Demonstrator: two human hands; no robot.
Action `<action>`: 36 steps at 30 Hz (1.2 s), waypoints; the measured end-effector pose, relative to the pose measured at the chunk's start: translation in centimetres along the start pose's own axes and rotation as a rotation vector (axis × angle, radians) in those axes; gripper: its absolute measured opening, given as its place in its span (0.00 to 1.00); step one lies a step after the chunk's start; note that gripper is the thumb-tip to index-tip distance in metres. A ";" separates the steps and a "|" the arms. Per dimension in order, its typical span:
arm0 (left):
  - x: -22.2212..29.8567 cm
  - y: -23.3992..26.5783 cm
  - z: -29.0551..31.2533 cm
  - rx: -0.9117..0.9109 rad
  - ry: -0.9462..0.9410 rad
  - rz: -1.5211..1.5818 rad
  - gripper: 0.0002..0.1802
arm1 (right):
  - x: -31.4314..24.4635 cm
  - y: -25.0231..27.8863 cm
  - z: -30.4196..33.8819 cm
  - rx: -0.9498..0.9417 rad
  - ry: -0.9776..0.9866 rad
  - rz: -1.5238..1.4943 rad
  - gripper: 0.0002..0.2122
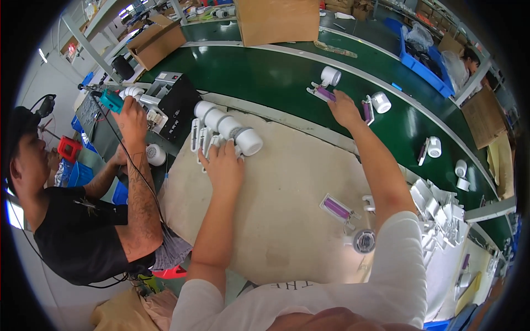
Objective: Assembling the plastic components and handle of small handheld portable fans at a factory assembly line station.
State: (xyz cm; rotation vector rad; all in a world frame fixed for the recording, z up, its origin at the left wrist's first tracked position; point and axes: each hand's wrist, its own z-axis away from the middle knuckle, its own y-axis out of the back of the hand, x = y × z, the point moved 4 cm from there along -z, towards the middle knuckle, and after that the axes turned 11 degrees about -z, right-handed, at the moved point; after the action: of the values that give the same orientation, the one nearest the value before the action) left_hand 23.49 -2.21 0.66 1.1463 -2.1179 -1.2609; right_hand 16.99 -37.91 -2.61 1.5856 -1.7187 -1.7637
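Note:
My left hand [223,170] rests with fingers spread on several white clip-like parts, beside a row of white cylindrical units [227,126] on the beige worktop [287,193]. Over the green belt, my right hand [344,109] closes its fingertips on a white frame with a purple strip [323,93], joined to a white round-headed unit [330,76]. Another white frame with a purple strip [337,208] lies on the worktop near my right arm. Close to it stands a white round unit with a grille [364,241].
More white units [381,102] lie along the green conveyor belt [265,71]. At my left, a co-worker [91,226] holds a teal tool [112,101] beside a black machine [175,105]. White parts are heaped [439,212] at right; a cardboard box [279,22] stands beyond the belt.

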 end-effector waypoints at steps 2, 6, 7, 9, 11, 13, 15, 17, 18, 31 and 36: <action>0.7 2.6 0.3 0.098 -0.017 -0.013 0.25 | 0.1 -1.3 -2.0 0.016 -0.108 0.110 0.28; 2.3 2.5 1.5 0.385 -0.330 0.439 0.24 | -1.4 -0.3 -1.8 -0.068 -0.209 0.167 0.29; 2.4 2.2 2.3 0.390 -0.323 0.440 0.24 | -1.5 -0.4 -1.1 -0.180 -0.361 -0.273 0.31; 3.6 0.7 3.2 -0.071 -0.250 0.912 0.16 | -3.2 0.5 0.8 -0.293 -0.494 -0.705 0.32; 4.8 0.8 3.3 -0.278 -0.079 1.213 0.14 | -6.3 2.7 3.8 -0.198 -0.367 -1.158 0.34; 6.1 0.6 3.2 -0.507 0.092 1.496 0.14 | -9.6 5.2 7.8 -0.256 -0.333 -1.184 0.35; 8.4 0.9 4.2 -0.759 0.326 2.020 0.22 | -12.7 7.5 12.9 -0.273 -0.247 -1.118 0.35; 9.5 2.2 5.3 -0.764 0.397 2.174 0.23 | -15.0 8.6 18.1 -0.304 -0.199 -1.051 0.36; 9.9 3.1 5.8 -0.760 0.446 2.325 0.23 | -16.3 9.4 20.6 -0.269 -0.082 -0.819 0.36; 9.7 12.4 12.9 -1.253 0.372 2.292 0.18 | -15.8 12.9 34.5 -0.035 0.282 -0.415 0.48; 10.3 13.9 14.3 -1.452 0.122 2.563 0.18 | -13.3 11.9 34.5 -0.054 0.193 -1.307 0.41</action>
State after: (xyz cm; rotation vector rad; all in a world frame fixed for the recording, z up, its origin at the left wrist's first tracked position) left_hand 1.57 0.19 4.97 -1.6005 -0.4534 -0.4972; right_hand -10.21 -11.18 5.00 3.0352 -0.4003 -1.8406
